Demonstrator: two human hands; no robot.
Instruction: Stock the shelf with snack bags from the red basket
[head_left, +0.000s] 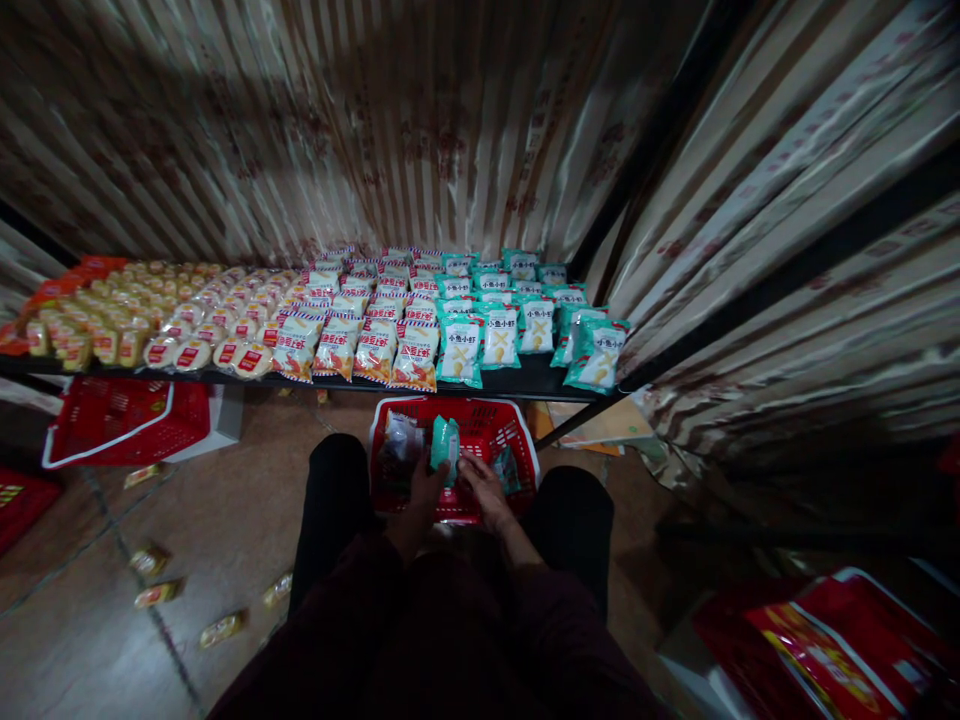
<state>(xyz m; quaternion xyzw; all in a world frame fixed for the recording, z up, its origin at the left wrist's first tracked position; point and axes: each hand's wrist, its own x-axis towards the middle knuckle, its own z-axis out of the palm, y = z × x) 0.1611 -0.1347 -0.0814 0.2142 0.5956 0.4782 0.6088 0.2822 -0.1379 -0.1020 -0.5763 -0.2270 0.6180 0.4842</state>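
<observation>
Between my knees stands a red plastic basket with a few packets in it. Above it my left hand is closed on a teal snack bag, held upright with its plainer side towards me. My right hand is close to the bag's right edge, fingers bent; whether it touches the bag is unclear. Inside the basket, a pale packet lies at the left and teal packets at the right. Just beyond, teal-and-white snack bags stand in rows on the black shelf.
Left along the shelf are red-and-white snack bags, round wrapped cakes and yellow wrapped cakes. Another red basket stands below. Several small packets lie on the tiled floor. Red bags are at lower right. Striped curtains hang behind.
</observation>
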